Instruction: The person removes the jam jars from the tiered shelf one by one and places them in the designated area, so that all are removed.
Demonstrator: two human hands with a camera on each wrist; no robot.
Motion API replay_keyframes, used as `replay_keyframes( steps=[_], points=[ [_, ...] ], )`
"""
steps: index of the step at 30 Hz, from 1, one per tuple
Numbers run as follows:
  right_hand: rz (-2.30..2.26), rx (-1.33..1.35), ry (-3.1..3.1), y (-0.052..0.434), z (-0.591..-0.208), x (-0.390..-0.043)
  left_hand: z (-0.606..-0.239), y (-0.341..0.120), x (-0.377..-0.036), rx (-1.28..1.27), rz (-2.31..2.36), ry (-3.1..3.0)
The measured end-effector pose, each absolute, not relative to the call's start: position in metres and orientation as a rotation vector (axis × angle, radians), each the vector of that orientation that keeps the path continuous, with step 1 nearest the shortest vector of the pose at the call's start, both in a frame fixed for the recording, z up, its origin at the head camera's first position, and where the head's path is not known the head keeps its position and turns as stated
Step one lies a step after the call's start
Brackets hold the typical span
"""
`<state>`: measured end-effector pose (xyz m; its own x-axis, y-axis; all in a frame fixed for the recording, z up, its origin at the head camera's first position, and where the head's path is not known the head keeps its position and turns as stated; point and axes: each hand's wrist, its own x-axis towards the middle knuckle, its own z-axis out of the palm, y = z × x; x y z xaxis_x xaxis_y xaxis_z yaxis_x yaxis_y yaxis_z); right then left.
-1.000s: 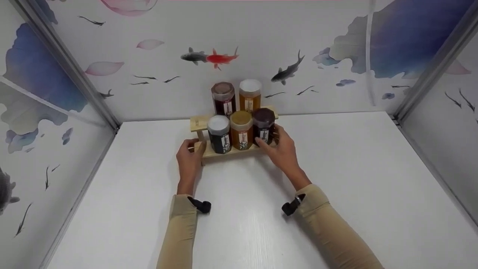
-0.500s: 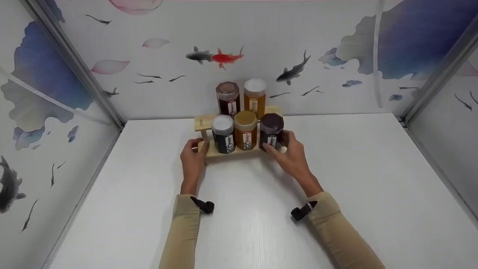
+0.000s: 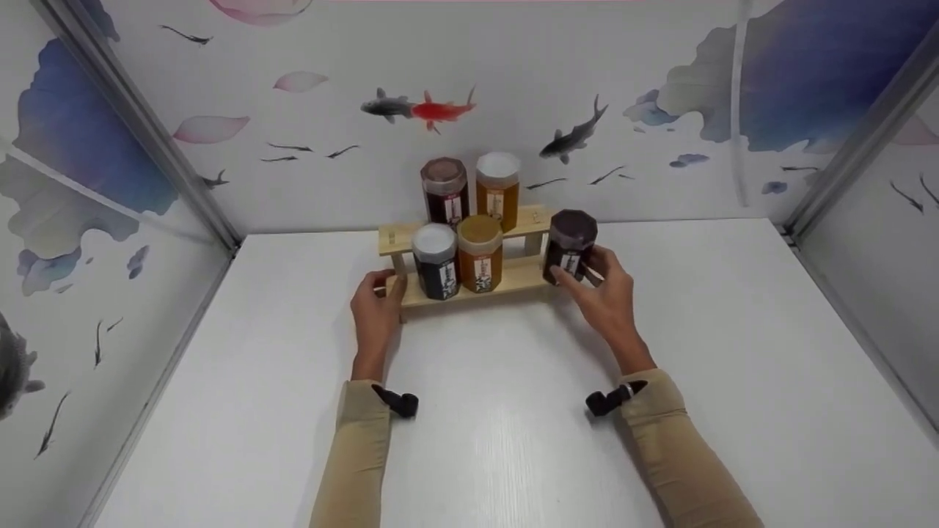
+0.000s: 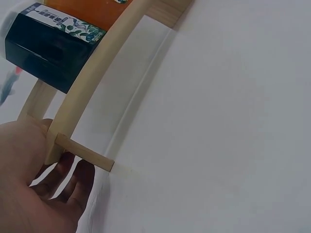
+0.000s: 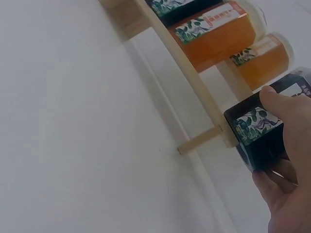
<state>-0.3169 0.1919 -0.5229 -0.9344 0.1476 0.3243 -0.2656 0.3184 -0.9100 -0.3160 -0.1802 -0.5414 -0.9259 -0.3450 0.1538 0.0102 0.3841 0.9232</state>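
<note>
The right hand [image 3: 605,297] has the dark jar [image 3: 570,246] in its grip, thumb on the label side and fingers [image 5: 272,177] curled round the far side, clamped on it. The jar is upright, just off the right end of the wooden rack [image 3: 513,275], near the table's [image 3: 513,440] far edge; whether it touches the table cannot be told. The left hand [image 3: 375,312] holds the rack's left end, thumb over the lower shelf's corner, fingers [image 4: 73,182] curled by the small front peg [image 4: 85,153]. On the lower shelf stand a white-lidded black jar [image 3: 436,260] and an amber jar [image 3: 480,253], side by side. On the upper shelf behind them stand a dark red jar [image 3: 444,191] and a white-lidded amber jar [image 3: 498,191].
</note>
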Motion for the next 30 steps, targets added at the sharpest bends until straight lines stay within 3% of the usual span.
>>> replay_keyframes(
  steps=[17, 30],
  points=[
    [1.388, -0.065, -2.634, 0.212, -0.526, -0.323, -0.541, -0.18, -0.315, 0.288, -1.541, -2.347],
    [1.319, -0.047, -2.657, 0.211, -0.531, -0.358, -0.54, -0.181, -0.315, 0.275, -1.54, -2.348]
  ],
)
